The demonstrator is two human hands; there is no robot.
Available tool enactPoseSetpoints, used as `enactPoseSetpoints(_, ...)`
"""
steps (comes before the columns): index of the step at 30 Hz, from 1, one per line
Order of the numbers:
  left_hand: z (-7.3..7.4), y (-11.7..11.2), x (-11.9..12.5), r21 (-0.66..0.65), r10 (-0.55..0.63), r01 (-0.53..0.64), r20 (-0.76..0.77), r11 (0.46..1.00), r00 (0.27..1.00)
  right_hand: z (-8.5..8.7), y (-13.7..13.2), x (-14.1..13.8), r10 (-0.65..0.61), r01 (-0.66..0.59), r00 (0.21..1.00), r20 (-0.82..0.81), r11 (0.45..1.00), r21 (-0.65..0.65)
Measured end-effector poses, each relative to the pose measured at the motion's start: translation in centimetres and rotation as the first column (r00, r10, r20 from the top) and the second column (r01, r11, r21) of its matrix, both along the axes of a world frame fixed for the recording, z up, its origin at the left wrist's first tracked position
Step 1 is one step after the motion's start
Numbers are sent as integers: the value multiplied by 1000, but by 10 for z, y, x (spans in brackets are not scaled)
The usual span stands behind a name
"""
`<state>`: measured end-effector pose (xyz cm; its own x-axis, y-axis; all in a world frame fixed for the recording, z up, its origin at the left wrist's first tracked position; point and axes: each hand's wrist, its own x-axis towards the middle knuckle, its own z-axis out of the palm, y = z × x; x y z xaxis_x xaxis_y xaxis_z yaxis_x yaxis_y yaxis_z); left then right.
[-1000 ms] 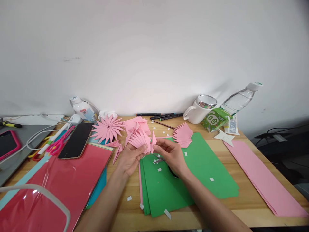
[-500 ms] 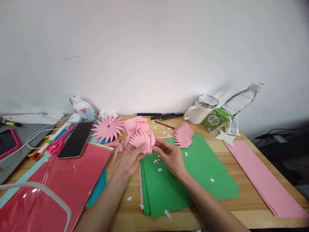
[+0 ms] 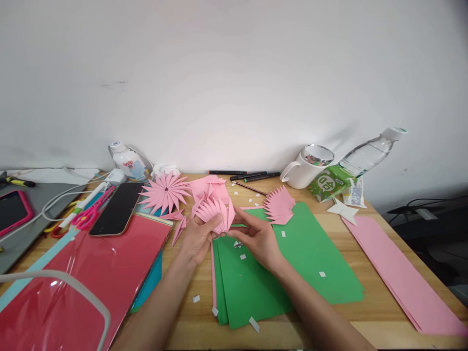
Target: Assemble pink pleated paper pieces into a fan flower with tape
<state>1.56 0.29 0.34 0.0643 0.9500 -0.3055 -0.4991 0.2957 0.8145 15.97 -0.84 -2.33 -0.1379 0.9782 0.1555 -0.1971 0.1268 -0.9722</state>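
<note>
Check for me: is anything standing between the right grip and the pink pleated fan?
Nothing visible is. The right grip appears to touch the pink pleated fan at its right side, while the left grip holds it. The white scraps lie on the green paper, not between them.

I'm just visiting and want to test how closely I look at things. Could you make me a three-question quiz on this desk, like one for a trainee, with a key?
1. True or false: the left hand holds the folded pink paper fan, its thumb on the front.
2. Which of these is closest to the green carton?
a) the pink scissors
b) the white mug
c) the red sheet
3. Fill in the blank: the large paper sheets beneath the right hand are coloured ____.

Key: 1. True. 2. b. 3. Green.
</note>
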Motion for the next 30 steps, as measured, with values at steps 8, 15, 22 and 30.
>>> enactPoseSetpoints(8, -2, 0, 1, 19, 18, -19, 15, 1000, 1000, -3, -2, 1, -24, 16, 993, 118, 997, 71)
enactPoseSetpoints(15, -5, 1, 0, -7, 15, -15, 7, 1000, 1000, -2, -2, 1, -39, 26, 989, 142, 995, 95)
enactPoseSetpoints(22, -5, 0, 1, -7, 26, -26, 11, 1000, 1000, -2, -2, 2, -50, 35, 987, 151, 994, 100)
enactPoseSetpoints(30, -4, -1, 2, 22, -22, 22, -2, 1000, 1000, 1, -2, 3, -33, 17, 986, 165, 995, 99)
